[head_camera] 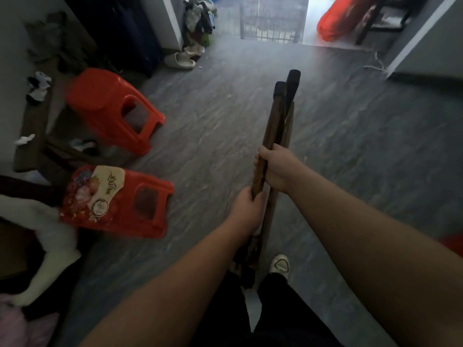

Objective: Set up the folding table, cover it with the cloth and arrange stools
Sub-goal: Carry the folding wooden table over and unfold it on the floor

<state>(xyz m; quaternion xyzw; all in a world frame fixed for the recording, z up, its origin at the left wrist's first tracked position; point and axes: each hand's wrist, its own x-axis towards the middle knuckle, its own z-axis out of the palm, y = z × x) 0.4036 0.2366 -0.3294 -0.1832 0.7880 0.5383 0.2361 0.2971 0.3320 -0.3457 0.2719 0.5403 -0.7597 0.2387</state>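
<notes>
I hold the folded table frame (280,116), a bundle of dark wooden legs with black end caps, upright over the grey floor. My left hand (246,209) grips one leg low down. My right hand (276,169) grips the bundle just above it. Two red plastic stools stand at the left: one (110,108) farther off, the other (140,204) nearer, with a red patterned folded cloth or bag (87,196) lying on its seat.
A dark wooden board (32,131) with scraps on it lies by the left wall. Slippers (179,61) and a clothes pile (199,23) sit at the back. A red bag (335,21) lies beyond the doorway. My shoe (279,264) is under the frame.
</notes>
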